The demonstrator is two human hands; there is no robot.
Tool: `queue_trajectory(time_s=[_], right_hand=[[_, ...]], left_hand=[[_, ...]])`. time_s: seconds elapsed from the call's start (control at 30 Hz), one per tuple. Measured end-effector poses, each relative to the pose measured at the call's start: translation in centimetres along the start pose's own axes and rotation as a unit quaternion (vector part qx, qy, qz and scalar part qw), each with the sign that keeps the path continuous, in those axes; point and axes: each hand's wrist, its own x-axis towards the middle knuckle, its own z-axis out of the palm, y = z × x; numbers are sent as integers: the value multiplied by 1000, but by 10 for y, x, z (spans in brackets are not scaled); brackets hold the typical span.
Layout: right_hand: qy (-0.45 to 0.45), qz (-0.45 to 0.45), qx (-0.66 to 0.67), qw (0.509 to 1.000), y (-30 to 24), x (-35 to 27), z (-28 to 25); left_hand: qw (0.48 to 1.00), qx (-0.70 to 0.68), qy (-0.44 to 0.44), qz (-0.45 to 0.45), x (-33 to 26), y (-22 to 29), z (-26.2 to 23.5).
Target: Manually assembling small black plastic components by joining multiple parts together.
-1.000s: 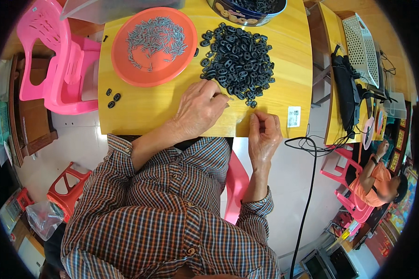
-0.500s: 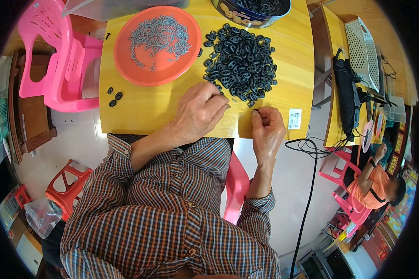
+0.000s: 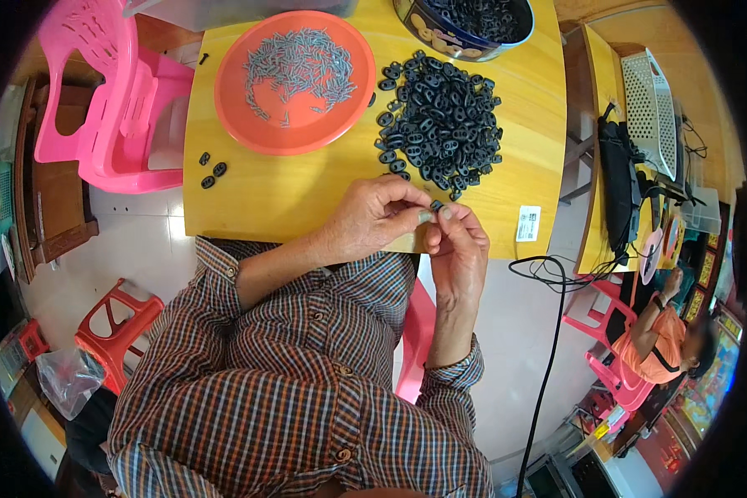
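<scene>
Pinching a small metal pin (image 3: 424, 216) in your left hand (image 3: 372, 217), you meet your right hand (image 3: 458, 246), fingers closed on what looks like a black piece, at the table (image 3: 290, 195) edge below the black pile (image 3: 438, 124); keep both steady and aligned

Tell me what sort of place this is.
Probably a home or small shop used for piecework, not a factory. A yellow wooden table holds a heap of small black plastic parts and an orange plate of little metal pins, with pink plastic chairs around it on a tiled floor.
</scene>
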Motion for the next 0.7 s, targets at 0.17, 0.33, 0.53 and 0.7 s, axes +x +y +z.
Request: queue_trajectory(time_s=[0.17,0.33,0.53,0.7], right_hand=[[-8,-15,-28,999,5,-6,8],[-3,-50,-104,993,4,-11,17],[17,-50,-176,983,-1,-15,22],[4,-10,-82,997,1,-18,22]], left_hand=[[992,-86,-11,-90,-2,8,-6],[992,-64,-17,-108,0,13,-10],[991,-78,-31,-106,-1,14,-13],[983,-145,-66,-94,-1,9,-17]])
